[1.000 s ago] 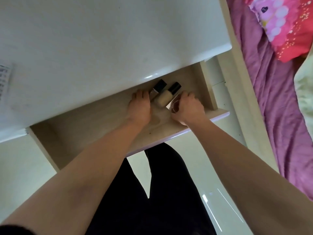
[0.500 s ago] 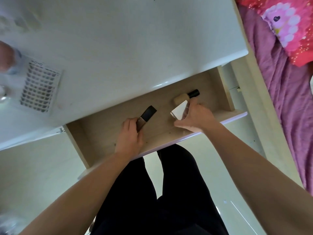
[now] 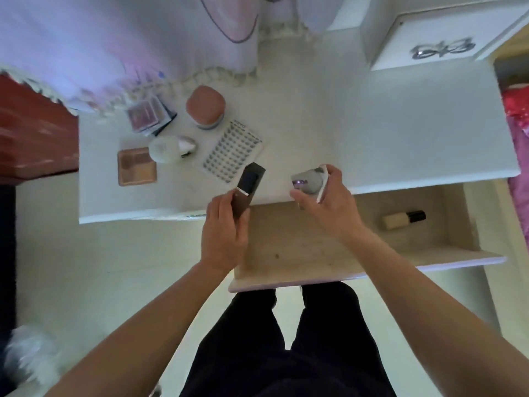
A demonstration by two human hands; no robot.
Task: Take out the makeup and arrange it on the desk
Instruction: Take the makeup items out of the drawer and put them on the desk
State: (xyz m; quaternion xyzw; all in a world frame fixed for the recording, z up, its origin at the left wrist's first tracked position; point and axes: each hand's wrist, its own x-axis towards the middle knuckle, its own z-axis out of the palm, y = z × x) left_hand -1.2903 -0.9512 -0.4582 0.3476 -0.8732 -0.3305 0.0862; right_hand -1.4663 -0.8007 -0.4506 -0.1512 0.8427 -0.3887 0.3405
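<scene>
Now left hand grips dark tube, right hand compact, over white desk.

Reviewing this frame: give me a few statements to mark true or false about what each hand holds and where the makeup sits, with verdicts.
1. The left hand grips a dark bottle over the front edge of the desk. True.
2. The right hand is empty. False: it holds a clear case.
3. The drawer is closed. False: it is pulled open.
4. A beige bottle with a black cap lies on its side in the drawer. True.
5. The pink jar sits in the drawer. False: it stands on the desk.
</scene>
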